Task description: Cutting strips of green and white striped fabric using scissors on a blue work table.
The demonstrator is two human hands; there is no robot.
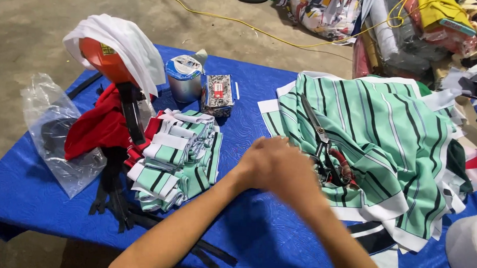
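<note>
Right now both hands meet at the middle of the worktop [23, 193], the left hand [259, 159] against the right hand [296, 178], blurred with motion. I cannot tell whether either grip is closed on anything; the fingers are hidden behind the backs of the hands. They sit just at the near edge of the big heap of green striped fabric [390, 136], with a pair of scissors [322, 141] lying on that heap right beside them. A pile of folded green striped pieces [177, 163] lies to the left, near the left forearm.

Handling cloth this close to the blades goes best, I judge, with the scissors kept in view and one layer pulled flat at a time.

A small boxy packet [217, 95] with a busy red and white print stands behind the folded pile. Beside it stands a round tin [184, 79] with a blue and white label. A clear plastic bag [53, 135] lies at the left edge, by red cloth [97, 124].
</note>
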